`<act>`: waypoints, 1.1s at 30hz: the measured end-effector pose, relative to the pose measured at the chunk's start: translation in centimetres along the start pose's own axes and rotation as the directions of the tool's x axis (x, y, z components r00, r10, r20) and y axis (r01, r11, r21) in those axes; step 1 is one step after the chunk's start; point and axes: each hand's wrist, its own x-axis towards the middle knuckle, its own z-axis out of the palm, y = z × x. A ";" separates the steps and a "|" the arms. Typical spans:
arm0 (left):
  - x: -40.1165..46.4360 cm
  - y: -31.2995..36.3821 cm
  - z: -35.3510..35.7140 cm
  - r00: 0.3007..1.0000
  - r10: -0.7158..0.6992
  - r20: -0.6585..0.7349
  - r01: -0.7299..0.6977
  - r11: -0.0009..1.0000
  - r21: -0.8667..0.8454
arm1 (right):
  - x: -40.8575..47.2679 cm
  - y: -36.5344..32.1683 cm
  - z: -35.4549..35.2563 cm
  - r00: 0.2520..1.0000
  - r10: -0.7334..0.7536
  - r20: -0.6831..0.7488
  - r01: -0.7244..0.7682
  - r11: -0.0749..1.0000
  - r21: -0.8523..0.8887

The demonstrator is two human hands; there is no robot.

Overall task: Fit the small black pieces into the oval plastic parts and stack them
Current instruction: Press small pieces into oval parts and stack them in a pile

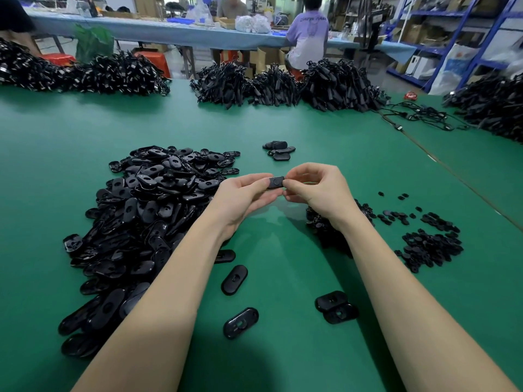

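Above the green table (283, 125), both my hands hold one black oval plastic part (276, 182). My left hand (243, 198) grips its left end, and my right hand (314, 188) pinches its right end with fingertips. A big heap of oval parts (147, 222) lies to the left. Small black pieces (430, 244) lie scattered in a pile at the right, with another clump (325, 224) partly hidden under my right wrist. A short stack of oval parts (278, 149) sits just beyond my hands.
Several loose oval parts (234, 279) lie near my forearms, two overlapping at the right (336, 306). Bundles of black cables (283, 86) line the table's far edge. Loose cable (416, 114) trails at the right. A person sits with their back turned at another bench (308, 35).
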 end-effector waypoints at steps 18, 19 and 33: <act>0.3 -0.8 0.0 0.998 0.053 -0.044 -0.048 0.993 0.103 | -0.1 -0.4 1.0 0.995 -0.090 -0.035 0.077 0.960 -0.269; 0.3 -0.8 0.0 0.998 0.053 -0.043 -0.048 0.993 0.107 | -0.1 -0.5 1.0 0.997 -0.071 -0.038 0.060 0.969 -0.240; 0.2 -0.6 0.0 0.997 0.065 -0.046 -0.062 0.997 0.055 | -0.2 -0.8 -0.1 0.983 0.174 0.062 -0.182 0.969 0.165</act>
